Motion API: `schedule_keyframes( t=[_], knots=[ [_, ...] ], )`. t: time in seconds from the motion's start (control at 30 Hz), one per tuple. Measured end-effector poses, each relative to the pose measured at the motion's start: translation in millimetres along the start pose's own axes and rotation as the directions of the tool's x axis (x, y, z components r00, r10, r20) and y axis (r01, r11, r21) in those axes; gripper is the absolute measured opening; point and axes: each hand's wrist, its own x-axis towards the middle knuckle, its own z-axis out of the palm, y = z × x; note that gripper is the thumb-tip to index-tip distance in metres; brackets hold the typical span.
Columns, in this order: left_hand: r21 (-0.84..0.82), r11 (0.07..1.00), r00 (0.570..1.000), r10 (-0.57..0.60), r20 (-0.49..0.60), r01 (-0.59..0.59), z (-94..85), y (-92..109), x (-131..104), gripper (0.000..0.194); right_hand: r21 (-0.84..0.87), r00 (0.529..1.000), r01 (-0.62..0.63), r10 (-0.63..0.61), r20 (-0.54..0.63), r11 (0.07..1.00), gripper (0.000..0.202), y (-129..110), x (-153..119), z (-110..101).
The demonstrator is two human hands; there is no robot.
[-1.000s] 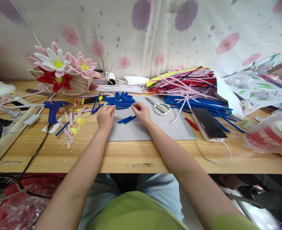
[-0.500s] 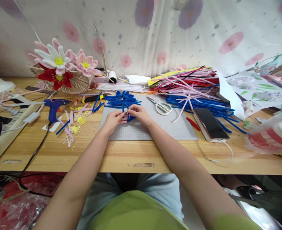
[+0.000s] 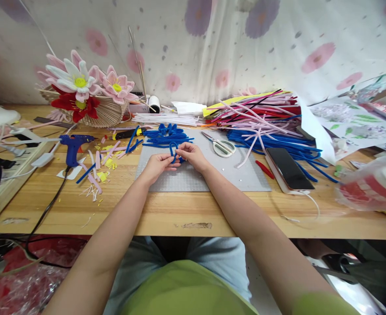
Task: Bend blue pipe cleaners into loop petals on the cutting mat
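Observation:
Between my hands is a bent blue pipe cleaner [image 3: 172, 146], its loop standing up above the fingertips. My left hand [image 3: 160, 166] pinches its lower part, with the fingers pointing right. My right hand [image 3: 192, 155] grips the same piece from the right side. Both hands are over the grey cutting mat [image 3: 193, 186]. Just behind them lie blue pipe cleaners [image 3: 166, 139], some bent into wavy loops. To the right, scissors with pale handles [image 3: 223, 148] rest on the mat. Fingers partly hide the held piece.
On the left are a blue glue gun [image 3: 73, 148], pink and yellow scraps and a power strip [image 3: 12, 179]. Fluffy flowers [image 3: 81, 83] stand behind them. At right lie piled pipe cleaners [image 3: 261, 113], a red item [image 3: 264, 169], a phone [image 3: 289, 168] and a bagged cup [image 3: 373, 186].
The blue loop has tilted and shifted slightly right. The fingers of my left hand have moved a little to the right and spread somewhat beneath it.

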Motion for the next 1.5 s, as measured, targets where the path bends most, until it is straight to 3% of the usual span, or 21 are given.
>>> schedule_keyframes(
  t=[0.27,0.47,0.6,0.93,1.5],
  knots=[
    [0.042,0.999,1.000,0.004,-0.018,-0.003,-0.3,-2.6,1.5,0.013,0.009,1.000,-0.014,0.014,0.024,1.000,0.030,1.0,0.0,-3.1],
    [-0.004,0.998,0.995,-0.066,0.076,0.067,0.9,4.8,-4.1,0.016,0.293,0.983,-0.146,0.104,0.153,0.945,0.028,0.8,-1.0,-11.5],
    [-0.059,0.991,0.986,-0.113,0.126,0.121,2.1,4.9,-4.8,0.013,0.360,0.967,-0.188,0.108,0.229,0.914,0.032,1.3,-0.2,-12.4],
    [-0.114,0.981,0.980,-0.138,0.145,0.155,4.7,0.8,-2.2,0.004,0.413,0.977,-0.203,0.155,0.147,0.888,0.017,3.1,2.4,-12.7],
    [-0.119,0.988,0.993,-0.094,0.069,0.102,6.0,-0.8,1.2,0.008,0.451,0.988,-0.133,0.152,-0.005,0.882,0.020,3.2,7.8,-15.9]
  ],
)
